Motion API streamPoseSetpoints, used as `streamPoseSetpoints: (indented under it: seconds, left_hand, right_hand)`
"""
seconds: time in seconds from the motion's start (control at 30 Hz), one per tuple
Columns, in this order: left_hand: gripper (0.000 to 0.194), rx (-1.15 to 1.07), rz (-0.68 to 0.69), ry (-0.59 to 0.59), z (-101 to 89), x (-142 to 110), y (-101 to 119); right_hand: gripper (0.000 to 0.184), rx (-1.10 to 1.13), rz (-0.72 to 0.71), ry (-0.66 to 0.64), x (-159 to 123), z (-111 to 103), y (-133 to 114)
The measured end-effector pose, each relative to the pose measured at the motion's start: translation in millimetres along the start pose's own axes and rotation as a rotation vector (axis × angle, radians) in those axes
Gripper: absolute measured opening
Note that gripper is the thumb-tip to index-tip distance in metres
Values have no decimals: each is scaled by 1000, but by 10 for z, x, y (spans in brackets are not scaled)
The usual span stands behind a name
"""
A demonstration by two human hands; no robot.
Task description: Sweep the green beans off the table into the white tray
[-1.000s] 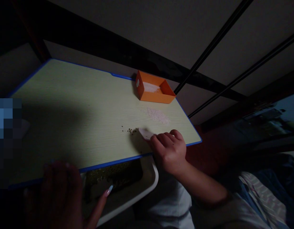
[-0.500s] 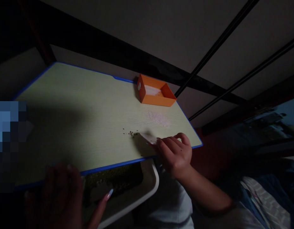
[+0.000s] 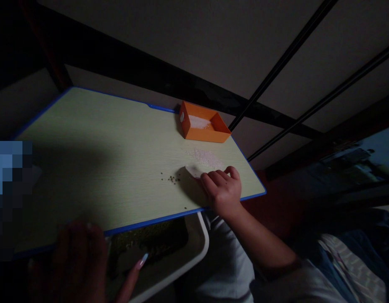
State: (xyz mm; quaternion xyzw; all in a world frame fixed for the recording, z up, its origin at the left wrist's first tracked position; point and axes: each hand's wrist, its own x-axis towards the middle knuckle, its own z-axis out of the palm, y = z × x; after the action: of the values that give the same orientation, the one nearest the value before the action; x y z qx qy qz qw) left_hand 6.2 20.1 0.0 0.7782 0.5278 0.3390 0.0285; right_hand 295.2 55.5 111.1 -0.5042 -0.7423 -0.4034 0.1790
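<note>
My right hand [image 3: 224, 189] pinches a thin white piece [image 3: 193, 171], perhaps a card or small scoop, over the pale tabletop [image 3: 128, 143]. Its shadow falls below it on the board. Just left of this piece lie several small dark beans [image 3: 173, 179], and one more sits near the blue edge. Beyond my fingers spreads a patch of white grains [image 3: 207, 157] resembling rice. At the lower left, in deep shade, my left hand [image 3: 82, 261] lies with fingers spread at the near table edge, thumb out to the right, holding nothing visible.
An orange box [image 3: 207, 136] with white grains inside stands at the far right corner. Under the near edge is a white tub [image 3: 204, 242] with dark green contents. Panels with black strips rise behind the table. Cloth [image 3: 352, 265] lies at right; a blurred patch covers the left side.
My right hand has moved a little up and left with the white piece, away from the beans and closer to the white grains. My left hand stays in place.
</note>
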Motion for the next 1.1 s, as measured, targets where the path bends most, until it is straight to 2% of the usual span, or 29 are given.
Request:
streamPoseSetpoints:
  seconds: [0.17,0.47,0.67,0.9,1.1]
  left_hand:
    - [93,8,-28,-20,12,-16,4]
    - [91,9,-38,-25,-17,-11,39]
    - [89,10,-49,-25,-9,6,68]
    - [91,22,-87,-80,-69,19,122]
    - [93,12,-72,-70,-88,24,132]
  right_hand:
    - [27,59,-52,39,-8,75,88]
    - [17,248,-204,77,-134,-56,96]
    - [13,317,-221,88,-193,-196,96]
    - [5,278,-149,59,-194,-296,167]
    - [14,297,-197,57,-226,-292,123]
